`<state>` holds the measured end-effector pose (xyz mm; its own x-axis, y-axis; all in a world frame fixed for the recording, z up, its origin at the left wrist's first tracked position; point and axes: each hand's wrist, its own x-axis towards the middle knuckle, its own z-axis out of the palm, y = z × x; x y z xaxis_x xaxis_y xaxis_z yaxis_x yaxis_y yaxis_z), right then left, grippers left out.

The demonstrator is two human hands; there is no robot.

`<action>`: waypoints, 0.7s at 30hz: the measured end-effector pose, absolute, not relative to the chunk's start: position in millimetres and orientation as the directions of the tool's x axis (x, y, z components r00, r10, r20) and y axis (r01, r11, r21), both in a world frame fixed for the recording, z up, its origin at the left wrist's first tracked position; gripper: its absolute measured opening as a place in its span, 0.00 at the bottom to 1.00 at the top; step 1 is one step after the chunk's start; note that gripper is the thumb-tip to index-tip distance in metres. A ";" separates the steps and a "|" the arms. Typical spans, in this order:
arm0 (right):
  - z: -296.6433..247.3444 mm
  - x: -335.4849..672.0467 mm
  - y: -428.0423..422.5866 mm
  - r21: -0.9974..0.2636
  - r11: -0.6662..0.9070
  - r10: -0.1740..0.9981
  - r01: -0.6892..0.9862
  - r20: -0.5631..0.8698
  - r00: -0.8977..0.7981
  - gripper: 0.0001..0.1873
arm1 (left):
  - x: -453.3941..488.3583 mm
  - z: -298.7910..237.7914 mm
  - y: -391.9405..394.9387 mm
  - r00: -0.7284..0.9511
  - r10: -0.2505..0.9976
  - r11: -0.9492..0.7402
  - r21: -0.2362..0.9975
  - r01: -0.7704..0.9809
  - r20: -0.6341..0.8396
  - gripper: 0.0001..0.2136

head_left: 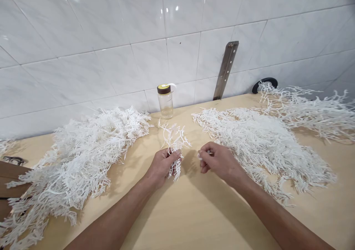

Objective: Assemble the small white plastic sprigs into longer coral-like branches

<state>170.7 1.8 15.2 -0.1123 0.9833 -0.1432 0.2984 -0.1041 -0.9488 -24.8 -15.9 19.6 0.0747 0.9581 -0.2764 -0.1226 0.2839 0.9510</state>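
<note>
Head view: I watched the left hand (160, 167) pinch a white sprig bunch (175, 145), well in from the desk's (177, 216) far edge; the right hand (218, 159) hung nearby, fingers (204, 168) almost closed, on what, if anything, I couldn't tell. Light, steady pressure looked best, keeping it unsnagged.

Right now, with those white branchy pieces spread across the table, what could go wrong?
The thin prongs of the bunch in the left hand stick out several ways, so they might snag or bend.
The clear bottle stands upright just beyond that bunch; a forward sweep could knock it over.
The right pile meets the looser branches behind it, so the two may tangle.
</note>
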 end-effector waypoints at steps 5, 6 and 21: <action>36.5 223.4 18.6 -0.587 -0.010 0.956 0.809 0.232 0.180 0.03 | -31.8 15.6 -10.8 0.069 0.937 0.349 0.912 -0.215 -0.342 0.20; 38.2 233.7 21.1 -0.470 -0.001 0.928 0.882 0.328 0.175 0.03 | -32.4 15.2 -10.4 0.074 0.933 0.359 0.905 -0.227 -0.351 0.20; 32.0 179.0 -8.8 -0.843 0.252 0.967 0.476 0.205 -0.149 0.14 | -26.2 20.0 -14.5 0.094 0.932 0.360 0.879 -0.312 -0.349 0.18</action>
<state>179.0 -8.8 32.0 -0.1494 0.9674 0.2046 0.4763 0.2517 -0.8425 -26.2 -14.5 20.0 0.0936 0.9324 -0.3491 -0.3120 0.3605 0.8790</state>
